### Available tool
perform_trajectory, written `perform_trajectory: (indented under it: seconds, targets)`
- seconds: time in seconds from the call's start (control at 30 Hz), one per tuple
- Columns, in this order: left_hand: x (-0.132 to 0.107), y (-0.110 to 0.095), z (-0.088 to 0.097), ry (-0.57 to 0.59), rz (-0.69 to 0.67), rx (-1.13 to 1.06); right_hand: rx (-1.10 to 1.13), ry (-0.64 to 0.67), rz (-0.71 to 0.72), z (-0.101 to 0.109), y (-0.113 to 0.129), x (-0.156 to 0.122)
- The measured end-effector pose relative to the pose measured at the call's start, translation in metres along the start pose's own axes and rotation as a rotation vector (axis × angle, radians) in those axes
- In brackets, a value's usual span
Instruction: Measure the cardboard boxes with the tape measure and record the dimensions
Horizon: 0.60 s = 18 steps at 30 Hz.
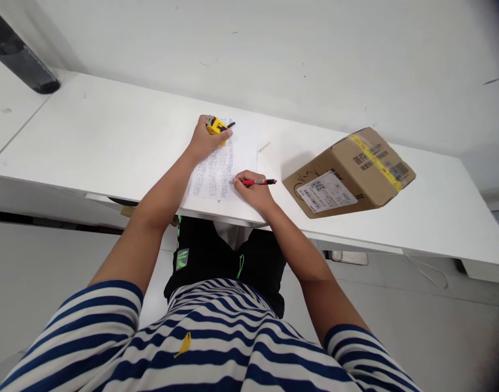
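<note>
A sheet of paper [228, 163] covered in handwriting lies on the white desk [110, 136] in front of me. My left hand [204, 140] rests at the paper's top left corner, its fingers closed round a small yellow tape measure [215, 127]. My right hand [251, 189] sits at the paper's lower right edge and pinches a red pen [259, 182], whose tip touches the sheet while its black end points right.
A cardboard box [349, 173] with a white shipping label and yellow tape sits on the desk to the right of the paper. A dark object [18, 57] lies at the far left. A white wall [273, 49] rises behind the desk.
</note>
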<state>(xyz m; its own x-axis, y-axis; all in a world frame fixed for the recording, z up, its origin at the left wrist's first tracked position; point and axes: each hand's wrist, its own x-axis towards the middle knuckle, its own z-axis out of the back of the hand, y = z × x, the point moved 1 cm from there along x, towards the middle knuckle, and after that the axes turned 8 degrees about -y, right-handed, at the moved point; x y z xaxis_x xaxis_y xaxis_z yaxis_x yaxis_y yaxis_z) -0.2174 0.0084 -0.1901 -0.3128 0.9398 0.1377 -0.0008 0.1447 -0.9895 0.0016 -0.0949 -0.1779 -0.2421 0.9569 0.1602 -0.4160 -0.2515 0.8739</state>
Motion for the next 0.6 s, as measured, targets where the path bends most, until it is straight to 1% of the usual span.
perform_trajectory:
  seconds: [0.1, 0.2, 0.37, 0.5, 0.6]
  targets:
    - [-0.003, 0.0, -0.002, 0.018, 0.016, 0.019, 0.058, 0.024, -0.014, 0.0, 0.001, 0.0]
    - [-0.004, 0.0, -0.004, 0.026, 0.014, 0.026, 0.065, 0.036, -0.029, -0.001, 0.0, 0.001]
    - [0.002, 0.003, -0.004, 0.018, 0.005, -0.041, 0.065, 0.015, -0.026, -0.002, 0.002, 0.002]
    - [0.007, 0.008, -0.003, 0.031, 0.01, -0.035, 0.064, 0.043, -0.02, -0.001, 0.004, 0.001]
    - [0.007, 0.01, -0.002, 0.039, 0.013, -0.032, 0.068, 0.03, -0.025, -0.001, 0.004, 0.0]
